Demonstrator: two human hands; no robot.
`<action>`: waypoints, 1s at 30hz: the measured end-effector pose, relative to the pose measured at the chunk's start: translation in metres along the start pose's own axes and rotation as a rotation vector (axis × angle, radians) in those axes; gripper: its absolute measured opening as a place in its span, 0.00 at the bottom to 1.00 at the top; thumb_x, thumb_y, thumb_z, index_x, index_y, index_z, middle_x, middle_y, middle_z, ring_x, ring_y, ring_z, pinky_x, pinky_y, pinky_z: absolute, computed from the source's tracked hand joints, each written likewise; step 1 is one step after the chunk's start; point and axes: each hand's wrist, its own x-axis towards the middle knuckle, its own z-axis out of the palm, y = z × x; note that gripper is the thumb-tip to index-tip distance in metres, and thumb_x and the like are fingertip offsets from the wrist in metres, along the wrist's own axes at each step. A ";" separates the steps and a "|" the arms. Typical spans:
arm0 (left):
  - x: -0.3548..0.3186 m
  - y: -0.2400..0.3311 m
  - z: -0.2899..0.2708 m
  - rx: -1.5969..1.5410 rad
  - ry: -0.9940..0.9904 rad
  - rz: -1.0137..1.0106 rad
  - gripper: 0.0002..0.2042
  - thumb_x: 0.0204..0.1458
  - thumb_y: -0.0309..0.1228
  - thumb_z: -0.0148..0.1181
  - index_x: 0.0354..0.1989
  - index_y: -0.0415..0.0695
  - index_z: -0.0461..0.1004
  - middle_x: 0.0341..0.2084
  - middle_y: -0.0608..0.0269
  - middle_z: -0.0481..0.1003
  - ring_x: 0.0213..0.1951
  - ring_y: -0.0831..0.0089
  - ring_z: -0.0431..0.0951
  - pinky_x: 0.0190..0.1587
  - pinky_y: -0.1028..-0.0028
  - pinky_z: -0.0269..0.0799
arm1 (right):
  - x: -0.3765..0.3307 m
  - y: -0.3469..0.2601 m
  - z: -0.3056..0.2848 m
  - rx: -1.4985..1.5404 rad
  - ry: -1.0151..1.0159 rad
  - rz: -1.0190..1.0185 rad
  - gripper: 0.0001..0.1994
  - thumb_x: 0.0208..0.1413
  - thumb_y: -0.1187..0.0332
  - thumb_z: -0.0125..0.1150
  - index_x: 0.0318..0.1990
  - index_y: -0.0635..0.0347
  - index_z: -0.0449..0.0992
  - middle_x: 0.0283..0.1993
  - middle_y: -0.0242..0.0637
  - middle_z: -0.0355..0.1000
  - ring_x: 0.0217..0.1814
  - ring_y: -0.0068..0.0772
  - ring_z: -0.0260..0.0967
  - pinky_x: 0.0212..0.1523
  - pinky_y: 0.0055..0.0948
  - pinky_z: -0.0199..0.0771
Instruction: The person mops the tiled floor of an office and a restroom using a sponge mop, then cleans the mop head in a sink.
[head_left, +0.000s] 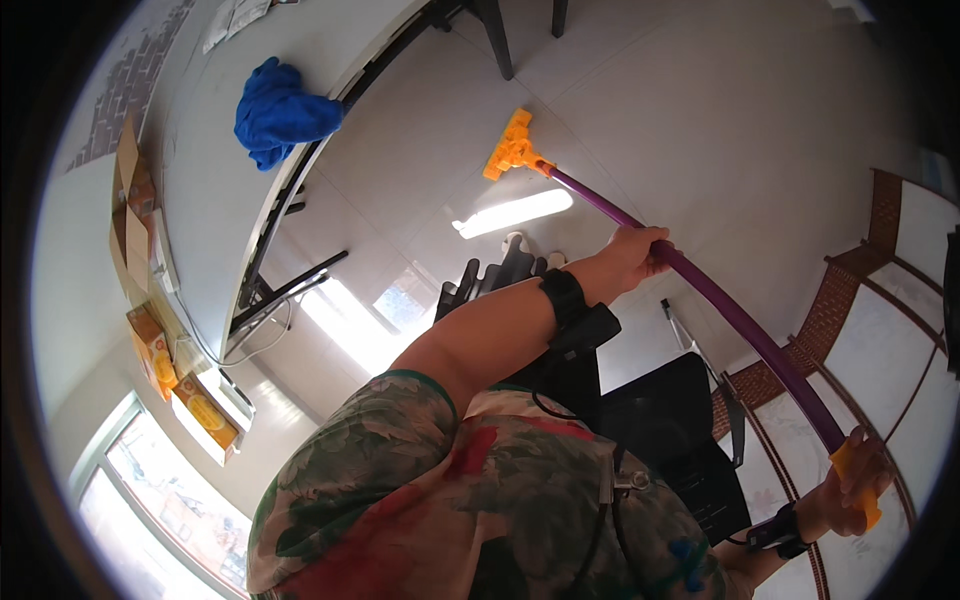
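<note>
Gripping the purple mop handle [700, 285] with both hands: left hand [636, 256] has its fingers closed around the pole partway along, right hand [856, 485] has its fingers wrapped on the orange grip at the top end. The handle runs diagonally from lower right up to the orange mop head [512, 146], which sits on the white tiled floor [700, 110] near the counter's [215, 200] edge. A blue cloth [280, 110] lies bunched on that counter, well apart from the mop.
</note>
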 end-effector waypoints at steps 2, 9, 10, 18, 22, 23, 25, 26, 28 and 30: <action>-0.005 0.010 -0.009 0.014 0.033 0.051 0.05 0.52 0.27 0.50 0.31 0.38 0.65 0.26 0.57 0.70 0.33 0.65 0.75 0.36 0.70 0.73 | -0.011 0.022 -0.009 0.115 0.037 -0.017 0.27 0.34 0.39 0.64 0.35 0.46 0.64 0.15 0.16 0.56 0.26 0.14 0.55 0.49 0.30 0.52; 0.020 0.144 -0.143 0.006 0.263 0.427 0.05 0.50 0.23 0.50 0.32 0.34 0.63 0.25 0.54 0.68 0.29 0.64 0.69 0.38 0.68 0.69 | 0.030 0.194 0.079 0.113 -0.249 0.091 0.19 0.37 0.49 0.66 0.31 0.53 0.73 0.25 0.25 0.70 0.44 0.37 0.70 0.58 0.44 0.56; 0.027 0.175 -0.171 0.018 0.221 0.466 0.06 0.50 0.23 0.50 0.33 0.34 0.63 0.25 0.53 0.68 0.29 0.64 0.69 0.38 0.68 0.68 | 0.049 0.213 0.102 0.099 -0.361 0.093 0.17 0.37 0.54 0.66 0.31 0.55 0.74 0.28 0.29 0.71 0.50 0.42 0.67 0.57 0.45 0.57; 0.061 0.329 -0.226 0.153 0.211 0.694 0.11 0.52 0.20 0.47 0.41 0.27 0.58 0.34 0.44 0.69 0.37 0.63 0.73 0.43 0.75 0.72 | 0.137 0.396 0.261 0.321 -0.200 -0.133 0.21 0.43 0.71 0.63 0.48 0.55 0.68 0.43 0.36 0.68 0.44 0.35 0.66 0.45 0.27 0.67; 0.071 0.349 -0.230 0.254 0.257 0.605 0.15 0.53 0.22 0.46 0.44 0.26 0.52 0.37 0.39 0.68 0.41 0.55 0.73 0.43 0.70 0.75 | 0.149 0.415 0.285 0.190 -0.108 -0.233 0.21 0.45 0.71 0.62 0.49 0.57 0.67 0.35 0.35 0.68 0.34 0.28 0.66 0.36 0.24 0.67; 0.078 0.337 -0.215 0.331 0.305 0.574 0.15 0.53 0.23 0.46 0.44 0.26 0.52 0.38 0.39 0.68 0.41 0.54 0.73 0.43 0.70 0.75 | 0.145 0.419 0.278 0.185 -0.091 -0.197 0.20 0.46 0.72 0.61 0.49 0.58 0.67 0.34 0.35 0.68 0.34 0.27 0.66 0.35 0.23 0.67; 0.084 0.317 -0.197 0.475 0.406 0.531 0.16 0.53 0.24 0.46 0.44 0.25 0.51 0.38 0.38 0.67 0.41 0.53 0.73 0.44 0.69 0.75 | 0.129 0.412 0.256 0.184 -0.074 -0.134 0.19 0.47 0.74 0.59 0.49 0.59 0.67 0.33 0.35 0.68 0.32 0.26 0.67 0.34 0.22 0.67; 0.089 0.306 -0.191 0.531 0.415 0.413 0.17 0.54 0.26 0.45 0.44 0.24 0.51 0.37 0.37 0.69 0.40 0.52 0.74 0.44 0.68 0.75 | 0.118 0.404 0.248 0.215 -0.084 -0.139 0.17 0.49 0.76 0.55 0.49 0.60 0.67 0.31 0.35 0.68 0.32 0.25 0.67 0.35 0.21 0.67; 0.096 0.286 -0.186 0.647 0.436 0.285 0.14 0.53 0.28 0.44 0.39 0.27 0.60 0.36 0.40 0.72 0.39 0.56 0.75 0.44 0.69 0.74 | 0.098 0.392 0.227 0.182 -0.054 -0.074 0.18 0.48 0.77 0.54 0.49 0.61 0.66 0.31 0.35 0.68 0.32 0.25 0.68 0.36 0.20 0.68; 0.101 0.252 -0.173 0.756 0.470 0.212 0.15 0.54 0.30 0.42 0.40 0.27 0.57 0.35 0.41 0.72 0.38 0.55 0.76 0.42 0.67 0.75 | 0.075 0.381 0.196 0.147 -0.088 -0.021 0.18 0.49 0.77 0.53 0.50 0.63 0.66 0.33 0.36 0.69 0.33 0.25 0.68 0.41 0.20 0.68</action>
